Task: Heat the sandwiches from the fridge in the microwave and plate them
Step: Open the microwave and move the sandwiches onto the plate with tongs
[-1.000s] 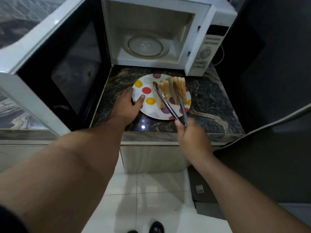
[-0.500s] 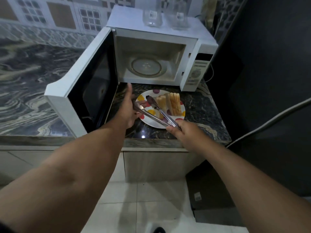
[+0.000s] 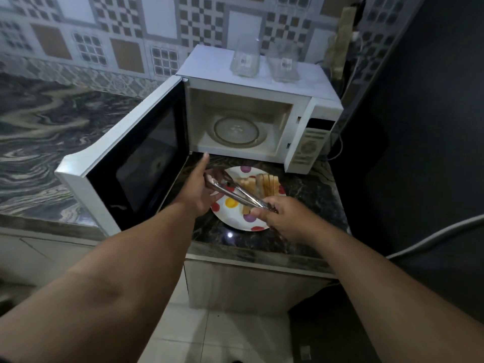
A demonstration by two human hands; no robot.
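Several slices of sandwich [image 3: 264, 185] stand on edge on a white plate with coloured dots [image 3: 237, 222], which sits on the dark marble counter in front of the microwave [image 3: 262, 79]. The microwave's door [image 3: 136, 163] is swung open to the left, and the glass turntable [image 3: 236, 131] inside is bare. My right hand [image 3: 279, 218] is shut on the handle end of metal tongs [image 3: 235, 193]. The tongs reach left over the plate, holding nothing. My left hand [image 3: 201, 191] hovers at the plate's left edge, fingers stretched, with the tong tips against its palm.
Two clear glass containers [image 3: 245, 60] stand on top of the microwave. A dark wall or appliance [image 3: 419, 153] rises close on the right, with a grey cable [image 3: 432, 237] crossing it. The counter's front edge [image 3: 262, 254] lies just below the plate.
The tongs have left the sandwiches and swung left toward my left hand. My left hand has come off the plate's rim and risen. The view has pulled back.
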